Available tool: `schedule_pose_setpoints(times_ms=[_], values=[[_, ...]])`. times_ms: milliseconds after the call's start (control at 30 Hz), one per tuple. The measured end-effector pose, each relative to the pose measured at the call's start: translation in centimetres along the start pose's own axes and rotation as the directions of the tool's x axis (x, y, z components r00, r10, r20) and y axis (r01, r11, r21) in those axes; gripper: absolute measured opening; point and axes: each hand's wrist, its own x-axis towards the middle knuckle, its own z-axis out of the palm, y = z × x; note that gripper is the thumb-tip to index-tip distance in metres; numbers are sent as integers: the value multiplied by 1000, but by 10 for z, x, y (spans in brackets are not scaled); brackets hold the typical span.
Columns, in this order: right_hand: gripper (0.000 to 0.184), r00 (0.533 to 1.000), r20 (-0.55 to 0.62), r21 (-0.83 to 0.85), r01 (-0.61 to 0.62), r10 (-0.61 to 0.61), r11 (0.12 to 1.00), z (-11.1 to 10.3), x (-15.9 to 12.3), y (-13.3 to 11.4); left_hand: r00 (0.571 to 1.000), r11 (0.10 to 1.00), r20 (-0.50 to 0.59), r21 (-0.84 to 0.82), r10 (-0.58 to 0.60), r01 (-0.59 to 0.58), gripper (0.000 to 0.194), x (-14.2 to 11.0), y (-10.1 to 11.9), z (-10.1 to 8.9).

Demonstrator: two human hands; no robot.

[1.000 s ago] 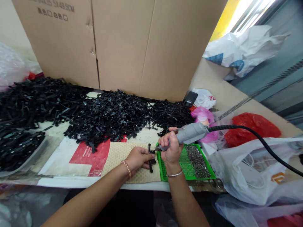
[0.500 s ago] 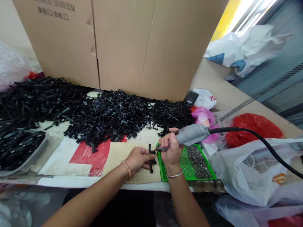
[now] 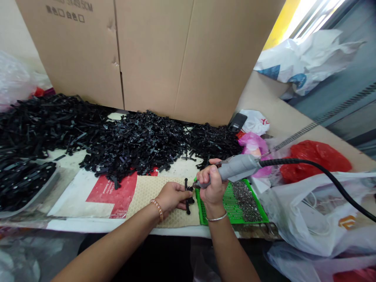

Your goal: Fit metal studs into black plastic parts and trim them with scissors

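Observation:
My left hand (image 3: 172,197) pinches a small black plastic part (image 3: 187,196) against a tan honeycomb mat (image 3: 148,190). My right hand (image 3: 213,185) is wrapped round a grey electric screwdriver (image 3: 235,167), whose tip touches the black part. A black cable (image 3: 323,174) runs off from the tool to the right. A green tray (image 3: 232,206) holding several small metal screws (image 3: 245,197) lies just right of my hands.
A big heap of black plastic parts (image 3: 117,139) covers the table behind the mat, with more in a clear tray (image 3: 35,196) at left. A cardboard box (image 3: 152,55) stands behind. Plastic bags, red (image 3: 311,158), pink (image 3: 252,145) and white (image 3: 317,211), crowd the right side.
Nothing much has changed; both hands stay in place on the part and the screwdriver, and the view has shifted slightly.

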Motion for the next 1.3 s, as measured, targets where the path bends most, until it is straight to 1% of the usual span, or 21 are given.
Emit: schedule_pose_setpoints(times_ms=[200, 500, 733, 867, 1033, 1133, 1200, 1300], values=[[25, 1000, -19, -37, 6, -7, 999, 2, 1, -4, 1000, 1000, -3, 0, 0, 0, 35, -1, 0, 0], [24, 1000, -4, -12, 7, -7, 1000, -2, 1, 1, 1000, 1000, -6, 14, 5, -5, 36, 0, -1, 0], [27, 1000, -8, -55, -10, 10, 998, -2, 0, 2, 1000, 1000, -14, 14, 8, -8, 37, -1, -1, 0], [26, 999, 30, -46, -23, 24, 999, -3, 1, 5, 1000, 1000, -15, 1, 9, -9, 36, -1, -2, 1], [27, 989, 91, -35, -115, 117, 993, -5, 5, 7, 997, 999, -76, -45, 17, -21, 36, -1, -3, 3], [25, 975, 158, -44, -151, 156, 988, -7, 7, 9, 998, 998, -62, -59, 25, -28, 37, 1, -6, 3], [25, 967, 194, -50, -161, 168, 986, -7, 7, 11, 998, 998, -56, -48, 30, -33, 37, 2, -9, 3], [23, 961, 220, -43, -164, 170, 985, -5, 6, 11, 996, 998, -80, -40, 43, -47, 38, 3, -11, 2]])
